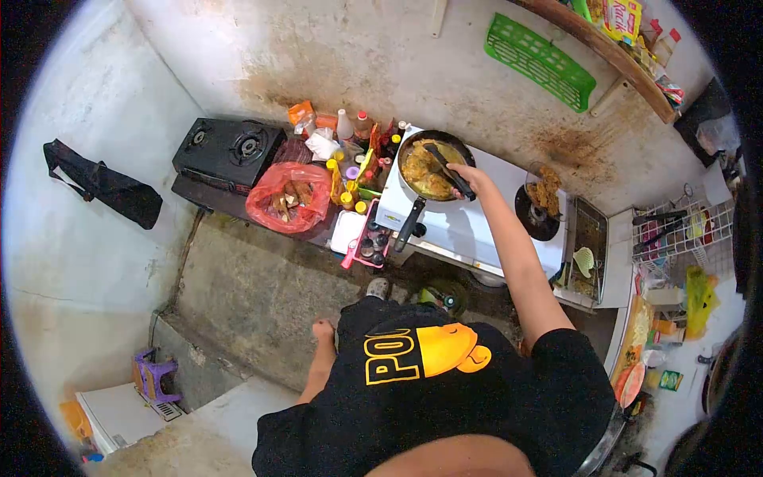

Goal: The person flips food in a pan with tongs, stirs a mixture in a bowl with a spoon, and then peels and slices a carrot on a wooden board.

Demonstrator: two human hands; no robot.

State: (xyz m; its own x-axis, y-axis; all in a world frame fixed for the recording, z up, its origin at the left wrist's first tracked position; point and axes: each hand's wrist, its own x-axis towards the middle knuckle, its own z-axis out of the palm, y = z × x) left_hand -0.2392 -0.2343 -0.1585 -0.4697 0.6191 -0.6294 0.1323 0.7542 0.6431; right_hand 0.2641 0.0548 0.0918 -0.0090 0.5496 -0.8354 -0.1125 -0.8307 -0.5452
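Over the frying pan [418,189] on the white stove, my right hand [465,180] is closed around the handle of a black utensil [450,170]. The utensil's far end reaches into the pan, onto yellow-brown food [426,168] in oil. The pan's black handle points toward my body, with no hand on it. My left hand [323,328] hangs low at my left side, away from the stove, its fingers curled in; whether anything is inside is too small to tell.
Fried food fills a strainer [544,191] right of the pan. Bottles, a red plastic bag [290,199] and a black two-burner stove [230,151] stand left. A dish rack [685,234] is at the right, a green basket [540,62] on the wall.
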